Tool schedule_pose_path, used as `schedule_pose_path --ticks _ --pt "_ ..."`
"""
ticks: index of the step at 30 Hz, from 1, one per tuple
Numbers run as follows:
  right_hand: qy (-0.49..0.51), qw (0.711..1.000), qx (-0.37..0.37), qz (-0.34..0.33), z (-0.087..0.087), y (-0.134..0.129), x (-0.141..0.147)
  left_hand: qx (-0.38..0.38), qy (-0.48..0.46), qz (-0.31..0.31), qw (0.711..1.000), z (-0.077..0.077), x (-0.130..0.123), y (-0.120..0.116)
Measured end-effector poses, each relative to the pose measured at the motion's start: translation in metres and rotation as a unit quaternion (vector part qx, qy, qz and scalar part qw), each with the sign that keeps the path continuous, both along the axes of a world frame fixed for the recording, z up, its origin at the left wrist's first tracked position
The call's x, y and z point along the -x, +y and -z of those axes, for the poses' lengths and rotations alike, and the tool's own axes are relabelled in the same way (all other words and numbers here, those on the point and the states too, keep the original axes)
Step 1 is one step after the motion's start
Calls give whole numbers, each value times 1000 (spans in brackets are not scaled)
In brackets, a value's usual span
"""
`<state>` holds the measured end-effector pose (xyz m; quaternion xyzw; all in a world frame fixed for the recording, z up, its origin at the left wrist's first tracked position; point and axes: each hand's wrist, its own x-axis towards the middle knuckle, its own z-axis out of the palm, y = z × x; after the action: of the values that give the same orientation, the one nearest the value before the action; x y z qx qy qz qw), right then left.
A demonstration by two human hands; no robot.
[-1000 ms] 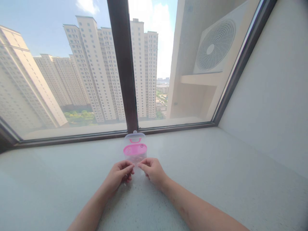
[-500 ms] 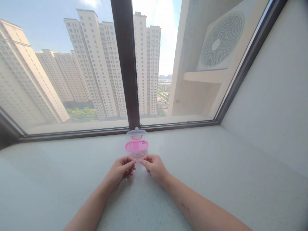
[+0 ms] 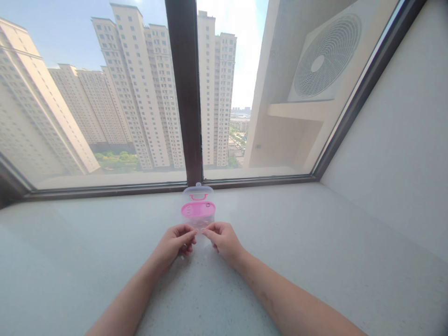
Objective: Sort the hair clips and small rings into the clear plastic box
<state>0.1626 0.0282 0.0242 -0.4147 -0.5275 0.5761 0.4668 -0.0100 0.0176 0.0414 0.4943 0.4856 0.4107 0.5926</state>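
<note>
A small clear plastic box [image 3: 189, 219] with a pink inner tray [image 3: 198, 209] stands on the pale sill. Its clear lid [image 3: 198, 190], with a pink handle, is raised behind it against the window frame. In front of the box, my left hand [image 3: 178, 238] is closed in a pinch, thumb against forefinger. My right hand [image 3: 222, 237] pinches the same way, its fingertips a short gap from the left ones. Whatever lies between the fingertips is too small to make out. Both hands partly cover the front of the box.
The speckled pale sill [image 3: 297, 242] stretches to both sides. Behind it rises a window with a dark frame [image 3: 187, 93], and a white wall [image 3: 388, 130] closes off the right. Outside are tall buildings and an air-conditioner unit [image 3: 325, 60].
The view has tilted down slightly, and the hands and box have barely shifted within it. Both hands keep their pinch, fingertips still close together.
</note>
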Motion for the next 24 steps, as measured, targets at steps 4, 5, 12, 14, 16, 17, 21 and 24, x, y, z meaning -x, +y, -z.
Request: schedule_pose_path --ticks 4,5,12,14,16,17,21,24 --pt "-5 1000 2 1 -2 0 0 2 -5 0 1000 -1 -1 -1" --pt "-6 1000 3 2 -2 0 0 1 -6 0 1000 -1 -1 -1" --pt "-7 1000 3 2 -1 -1 -1 5 -3 -2 1000 -3 -1 -1" --pt "-8 1000 3 2 -1 -1 0 7 -5 -3 1000 -4 -2 -1" --pt "-7 1000 2 2 -2 -1 0 8 -4 -5 1000 -5 -2 -2" --pt "-6 1000 2 2 -2 -1 0 9 -3 -5 1000 -5 -2 -2" --pt "-11 1000 4 3 -1 -1 0 8 1 -3 1000 -6 -2 -2" --pt "-13 1000 8 2 0 0 0 4 1 0 1000 -4 -1 -2"
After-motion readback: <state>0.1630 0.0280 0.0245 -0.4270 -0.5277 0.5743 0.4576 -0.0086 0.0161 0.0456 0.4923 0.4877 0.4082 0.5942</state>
